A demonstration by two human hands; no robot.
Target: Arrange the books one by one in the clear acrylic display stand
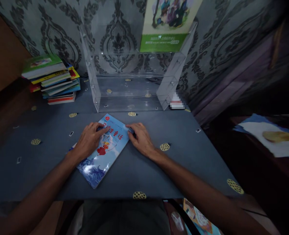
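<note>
A light-blue book (110,147) with red characters and a figure in red on its cover lies flat and slanted on the dark table. Over its left edge rests my left hand (89,138), thumb stretched across the cover and fingers apart from it. My right hand (141,138) is at the book's upper right corner, its thumb and index finger on either side of the corner. Behind the book stands a clear acrylic rack (132,102), with a green and cream book (162,42) upright on its top tier.
A stack of books (57,81) sits at the table's back left. Beside the rack's right foot is a small blurred white item (177,101). At the far right lies a blue and white cloth (264,135). Another book (199,218) shows below the table's front edge (117,199).
</note>
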